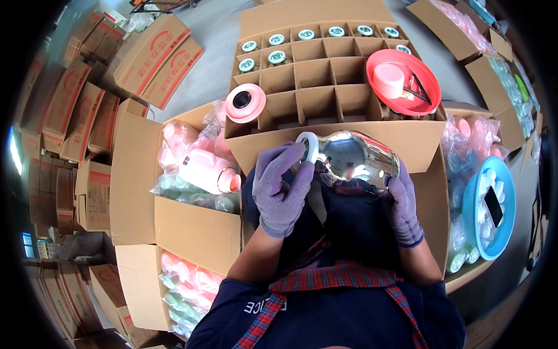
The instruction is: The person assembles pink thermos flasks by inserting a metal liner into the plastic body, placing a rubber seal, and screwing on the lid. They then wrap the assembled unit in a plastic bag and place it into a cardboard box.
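My two hands hold a shiny silver glass flask liner (pixel 359 163) on its side in front of my chest. In a grey-purple glove, my left hand (pixel 280 189) pinches the white ring (pixel 310 148) at the liner's left end. My right hand (pixel 404 206), gloved alike, is closed around the rounded right end; some of its fingers are hidden behind the glass. Just beyond stands a divided carton (pixel 418 142), with several white-and-green round tops (pixel 276 57) showing in its far cells. A pink ring-shaped part (pixel 258 106) with a dark opening rests on the carton's near left corner.
A red basin (pixel 427 64) with a pink cup and dark tools sits on the carton's right side. Left, an open carton holds pink flask bodies (pixel 203 168) in plastic. Right, a blue basin (pixel 504 232) holds white parts and a phone (pixel 493 206). Stacked cartons (pixel 151 55) line the far left.
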{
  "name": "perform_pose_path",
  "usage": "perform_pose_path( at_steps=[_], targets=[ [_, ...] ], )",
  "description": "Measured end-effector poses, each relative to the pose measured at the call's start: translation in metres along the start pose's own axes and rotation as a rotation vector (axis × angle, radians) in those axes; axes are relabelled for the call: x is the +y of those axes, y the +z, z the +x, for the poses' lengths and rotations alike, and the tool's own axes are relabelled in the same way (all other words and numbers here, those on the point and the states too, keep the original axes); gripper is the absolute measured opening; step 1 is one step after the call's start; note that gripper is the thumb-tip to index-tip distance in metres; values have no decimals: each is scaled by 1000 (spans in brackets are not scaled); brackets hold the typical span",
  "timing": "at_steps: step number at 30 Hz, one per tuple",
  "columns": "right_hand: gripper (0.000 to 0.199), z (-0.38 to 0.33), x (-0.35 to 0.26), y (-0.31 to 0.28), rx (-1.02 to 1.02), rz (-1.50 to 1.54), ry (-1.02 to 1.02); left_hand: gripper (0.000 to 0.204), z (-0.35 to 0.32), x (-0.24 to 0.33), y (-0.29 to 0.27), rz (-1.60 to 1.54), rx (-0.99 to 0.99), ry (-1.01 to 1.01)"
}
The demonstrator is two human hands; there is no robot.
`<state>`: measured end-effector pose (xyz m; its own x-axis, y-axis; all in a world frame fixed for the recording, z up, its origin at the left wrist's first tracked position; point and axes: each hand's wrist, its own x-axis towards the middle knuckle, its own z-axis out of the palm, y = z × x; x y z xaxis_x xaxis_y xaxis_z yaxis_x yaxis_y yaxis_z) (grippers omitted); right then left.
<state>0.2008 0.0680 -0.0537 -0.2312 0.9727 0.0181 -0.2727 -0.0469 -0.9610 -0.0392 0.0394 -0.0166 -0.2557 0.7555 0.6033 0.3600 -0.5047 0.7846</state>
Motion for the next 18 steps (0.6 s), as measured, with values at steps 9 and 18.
perform_pose_path(
  at_steps=[9,18],
  targets=[
    [64,-5,20,0,-98,-14,96,58,27,17,-26,-133,-415,242],
    [51,-11,38,-9,-109,-400,19,63,35,-55,-127,220,306,-321]
  ],
)
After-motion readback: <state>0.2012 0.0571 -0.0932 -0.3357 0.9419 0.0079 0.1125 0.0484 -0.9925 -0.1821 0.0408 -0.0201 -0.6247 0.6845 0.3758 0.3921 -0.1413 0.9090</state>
